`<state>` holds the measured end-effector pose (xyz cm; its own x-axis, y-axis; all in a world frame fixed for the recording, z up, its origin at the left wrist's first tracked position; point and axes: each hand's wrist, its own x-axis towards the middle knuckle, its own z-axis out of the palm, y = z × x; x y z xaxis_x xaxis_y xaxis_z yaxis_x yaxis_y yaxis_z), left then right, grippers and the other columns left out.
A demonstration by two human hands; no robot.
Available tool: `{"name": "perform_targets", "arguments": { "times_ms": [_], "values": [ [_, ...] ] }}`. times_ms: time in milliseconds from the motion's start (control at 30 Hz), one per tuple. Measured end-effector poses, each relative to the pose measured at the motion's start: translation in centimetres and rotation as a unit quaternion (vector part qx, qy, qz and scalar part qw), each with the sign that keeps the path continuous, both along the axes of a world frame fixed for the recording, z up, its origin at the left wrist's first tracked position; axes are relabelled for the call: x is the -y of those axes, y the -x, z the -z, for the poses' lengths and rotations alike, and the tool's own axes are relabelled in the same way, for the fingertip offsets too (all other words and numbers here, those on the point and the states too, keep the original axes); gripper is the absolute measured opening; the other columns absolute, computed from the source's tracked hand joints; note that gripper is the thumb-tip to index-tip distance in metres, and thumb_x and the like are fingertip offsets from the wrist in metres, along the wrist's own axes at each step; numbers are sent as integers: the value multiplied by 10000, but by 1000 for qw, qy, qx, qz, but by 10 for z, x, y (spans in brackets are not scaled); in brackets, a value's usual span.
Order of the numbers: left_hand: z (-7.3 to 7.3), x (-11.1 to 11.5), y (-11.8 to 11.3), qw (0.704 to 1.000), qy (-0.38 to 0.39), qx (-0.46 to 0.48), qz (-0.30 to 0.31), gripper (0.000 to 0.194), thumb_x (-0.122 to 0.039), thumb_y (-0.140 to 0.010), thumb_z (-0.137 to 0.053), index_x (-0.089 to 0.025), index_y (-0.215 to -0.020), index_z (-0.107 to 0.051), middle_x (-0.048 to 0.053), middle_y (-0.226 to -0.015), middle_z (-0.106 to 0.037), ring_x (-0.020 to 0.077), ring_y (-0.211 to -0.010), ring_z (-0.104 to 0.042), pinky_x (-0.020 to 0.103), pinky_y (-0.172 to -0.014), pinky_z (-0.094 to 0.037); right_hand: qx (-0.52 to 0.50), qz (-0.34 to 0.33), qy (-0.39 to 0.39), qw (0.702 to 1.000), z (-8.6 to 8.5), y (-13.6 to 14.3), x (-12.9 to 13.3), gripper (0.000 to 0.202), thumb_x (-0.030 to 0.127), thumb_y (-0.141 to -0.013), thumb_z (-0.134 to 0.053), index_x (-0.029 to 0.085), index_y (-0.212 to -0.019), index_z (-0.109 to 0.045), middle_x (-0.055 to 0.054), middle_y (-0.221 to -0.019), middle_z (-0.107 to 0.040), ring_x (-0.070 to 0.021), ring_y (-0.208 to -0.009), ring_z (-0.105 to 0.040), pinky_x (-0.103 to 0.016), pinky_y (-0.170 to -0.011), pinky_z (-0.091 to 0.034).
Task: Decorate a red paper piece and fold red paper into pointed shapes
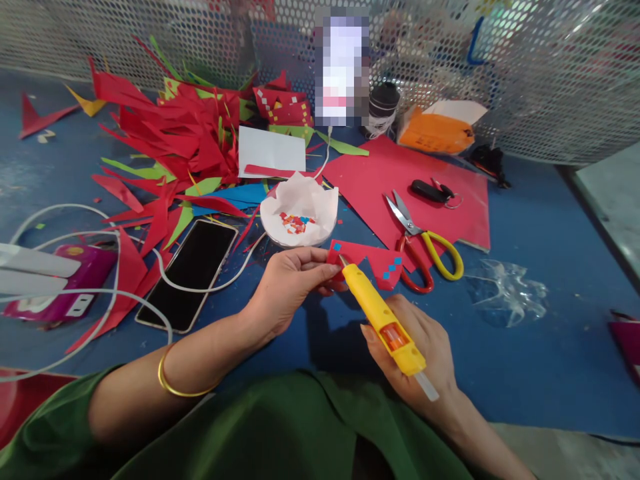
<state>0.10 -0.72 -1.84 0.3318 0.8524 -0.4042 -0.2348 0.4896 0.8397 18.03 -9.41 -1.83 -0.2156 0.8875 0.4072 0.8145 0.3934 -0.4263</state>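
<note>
Between the thumb and fingers of my left hand (295, 283) is the left end of a red paper strip (373, 257) with a notched lower edge. Small blue squares show on both ends of the strip. My right hand (423, 340) is wrapped round a yellow glue gun (377, 307), with a clear glue stick (427, 385) poking out of its back. The gun's nozzle points at the strip's left end, close to my left fingertips; whether it touches I cannot tell. Just beyond the strip stands a paper-lined bowl (300, 187) holding tiny coloured bits.
Scissors (410, 223) and a black key fob (430, 192) lie on red sheet (360, 173) at right. Red and green scraps (190, 133) heap at back left. A phone (193, 273) and white cable (65, 293) lie left; crumpled clear plastic (510, 293) lies right.
</note>
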Motion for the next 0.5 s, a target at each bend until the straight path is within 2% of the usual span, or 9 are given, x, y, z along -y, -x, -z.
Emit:
{"name": "perform_targets", "arguments": {
  "times_ms": [500],
  "values": [
    [0, 1, -1, 1000, 2, -3, -4, 91, -181, -740, -776, -144, -820, -752, 13, -683, -756, 93, -567, -672, 168, -540, -499, 6, 6, 12, 1000, 0, -1, 1, 238, 320, -986, -493, 233, -768, -453, 30, -624, -505, -112, -502, -488, -246, -484, -378]
  ]
}}
